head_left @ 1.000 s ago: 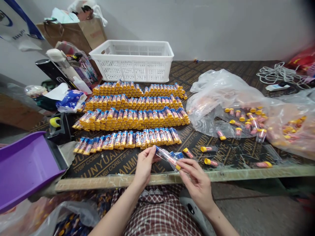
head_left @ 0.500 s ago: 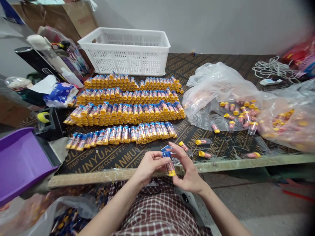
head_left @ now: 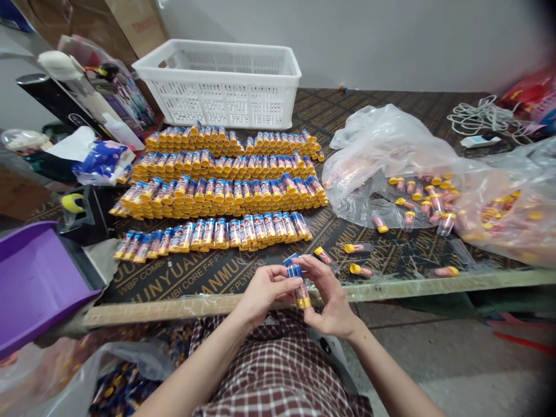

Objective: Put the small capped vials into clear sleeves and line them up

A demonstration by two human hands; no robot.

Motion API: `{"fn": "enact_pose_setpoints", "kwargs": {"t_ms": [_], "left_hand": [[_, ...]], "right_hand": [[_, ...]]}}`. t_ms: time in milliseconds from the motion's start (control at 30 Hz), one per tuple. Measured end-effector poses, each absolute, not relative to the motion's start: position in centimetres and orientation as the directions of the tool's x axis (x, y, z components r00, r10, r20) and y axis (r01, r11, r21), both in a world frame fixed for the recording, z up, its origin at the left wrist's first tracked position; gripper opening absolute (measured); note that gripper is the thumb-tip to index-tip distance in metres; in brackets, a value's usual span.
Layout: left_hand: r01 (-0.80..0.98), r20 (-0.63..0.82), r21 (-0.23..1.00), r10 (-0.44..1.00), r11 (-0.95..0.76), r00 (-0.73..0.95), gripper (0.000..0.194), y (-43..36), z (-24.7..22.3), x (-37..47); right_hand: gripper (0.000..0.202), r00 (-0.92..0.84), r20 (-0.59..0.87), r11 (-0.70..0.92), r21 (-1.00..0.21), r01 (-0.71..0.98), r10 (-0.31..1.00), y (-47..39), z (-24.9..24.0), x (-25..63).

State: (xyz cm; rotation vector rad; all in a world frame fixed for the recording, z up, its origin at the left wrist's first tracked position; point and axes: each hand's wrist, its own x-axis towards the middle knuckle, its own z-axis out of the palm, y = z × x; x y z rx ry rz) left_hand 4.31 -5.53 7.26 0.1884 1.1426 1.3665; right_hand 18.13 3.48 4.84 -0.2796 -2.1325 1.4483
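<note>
Just over the table's front edge, my left hand (head_left: pixel 266 292) pinches a small clear tube (head_left: pixel 302 296) with a yellow cap at its lower end. A blue printed label (head_left: pixel 293 268) is on the tube, and part of it stands out at the top. My right hand (head_left: pixel 329 301) curls around the other side, fingertips on the label and thumb near the yellow cap. Beyond my hands lies a row of labelled tubes (head_left: pixel 234 233). To the right, loose unlabelled tubes (head_left: pixel 360 270) lie on the table.
Stacked rows of labelled tubes (head_left: pixel 226 191) stand before a white plastic basket (head_left: pixel 221 98). At right, a clear plastic bag (head_left: pixel 382 139) spills unlabelled tubes. A purple dustpan (head_left: pixel 39 284), a tape dispenser (head_left: pixel 82 211) and bottles (head_left: pixel 72 87) are at left. A white cable (head_left: pixel 486 119) lies far right.
The right fingers have closed in on the label at the tube's top, and more of the blue label now lies against the tube. The view has shifted slightly.
</note>
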Motion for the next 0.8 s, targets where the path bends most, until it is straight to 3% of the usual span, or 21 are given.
{"fn": "enact_pose_setpoints", "kwargs": {"t_ms": [233,300,400,467,567,667,800], "left_hand": [[-0.612,-0.494,0.755,0.817,0.234,-0.296,0.035,-5.8,7.8,3.0],[-0.470,-0.437,0.856,0.788,0.216,-0.433,0.033,-5.9,8.4,0.9],[-0.080,-0.247,0.959,0.666,0.271,-0.704,0.036,-5.9,9.1,-3.4],[0.166,-0.110,0.904,0.590,0.394,-0.800,0.043,-5.6,9.1,-6.1],[0.392,-0.016,0.741,0.598,0.545,-0.801,0.045,-4.7,8.7,-8.6],[0.519,0.022,0.623,0.650,0.586,-0.760,0.043,-4.1,8.4,-9.0],[0.609,0.227,0.589,0.615,0.531,-0.755,0.035,-4.1,8.3,-6.1]], "right_hand": [[0.086,-0.845,0.305,0.369,-0.919,-0.140,0.439,3.5,5.1,17.7],[0.087,-0.825,0.319,0.372,-0.917,-0.144,0.466,4.0,5.2,17.8],[0.082,-0.766,0.327,0.370,-0.920,-0.125,0.554,5.1,5.3,18.4],[0.076,-0.730,0.312,0.371,-0.925,-0.087,0.608,5.8,5.1,18.9],[0.071,-0.711,0.274,0.381,-0.925,-0.009,0.648,6.4,4.8,19.6],[0.067,-0.701,0.279,0.437,-0.898,0.052,0.656,6.8,4.8,20.4],[0.055,-0.608,0.361,0.588,-0.778,0.221,0.707,8.2,5.1,21.1]]}}
